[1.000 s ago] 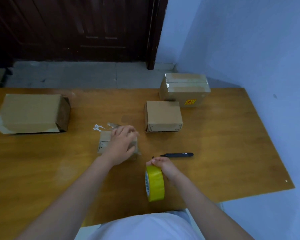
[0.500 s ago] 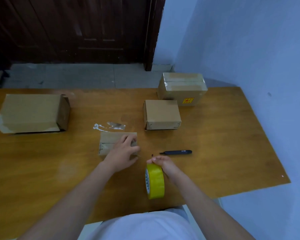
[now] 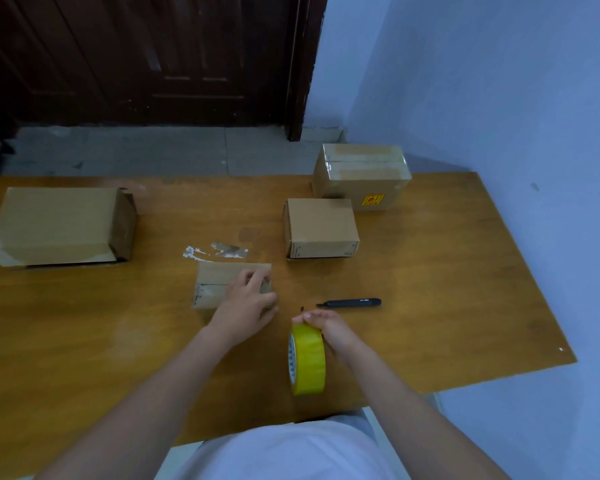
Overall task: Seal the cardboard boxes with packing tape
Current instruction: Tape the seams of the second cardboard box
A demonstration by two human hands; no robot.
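Note:
A small flat cardboard box [image 3: 215, 284] lies in the middle of the wooden table [image 3: 447, 271]. My left hand [image 3: 248, 306] rests on its right end, fingers curled over the near right corner. My right hand [image 3: 329, 327] grips the top of a yellow roll of packing tape [image 3: 307, 360] that stands on edge near the table's front. A medium box [image 3: 321, 228] sits behind to the right, a taped box with a yellow label [image 3: 361, 174] beyond it, and a long box [image 3: 59, 226] at the left.
A black utility knife [image 3: 352, 302] lies just right of my hands. Shreds of old tape [image 3: 219, 251] stick to the table behind the small box. A blue wall runs along the right; a dark wooden door stands beyond the table.
My left hand has slid from covering the small box to its right end, uncovering the top. The right hand and tape roll have stayed in place.

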